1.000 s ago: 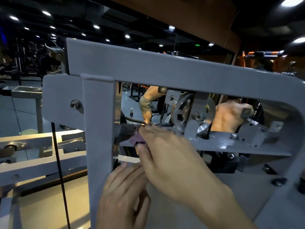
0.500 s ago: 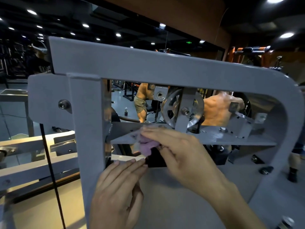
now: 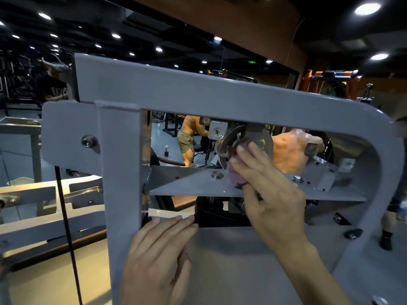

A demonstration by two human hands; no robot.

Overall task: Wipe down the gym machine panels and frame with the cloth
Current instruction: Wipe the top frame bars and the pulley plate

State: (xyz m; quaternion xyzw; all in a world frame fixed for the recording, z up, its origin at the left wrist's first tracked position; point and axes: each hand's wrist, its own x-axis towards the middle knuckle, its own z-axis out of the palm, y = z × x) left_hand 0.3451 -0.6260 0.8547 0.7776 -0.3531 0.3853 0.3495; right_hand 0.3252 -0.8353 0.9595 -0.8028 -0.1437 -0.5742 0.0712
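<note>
A grey steel machine frame (image 3: 198, 91) fills the view, with a window in its upper part. Inside the window a grey cross plate (image 3: 189, 183) carries a metal pulley wheel (image 3: 229, 142). My right hand (image 3: 264, 190) reaches into the window and holds a small purple cloth (image 3: 235, 175) pressed against the pulley and its bracket. My left hand (image 3: 158, 256) lies flat on the grey lower panel (image 3: 253, 260), fingers straight, fingertips at the window's bottom edge.
A black cable (image 3: 66, 227) runs down at the left beside white machine arms (image 3: 44, 219). Bolts (image 3: 89, 140) stud the frame. Beyond the window a mirror shows people exercising and other gym machines. A person's leg stands at far right (image 3: 387, 227).
My right hand has carried the cloth rightward and up along the cross plate, from its left end onto the pulley wheel. My left hand stays flat on the lower panel.
</note>
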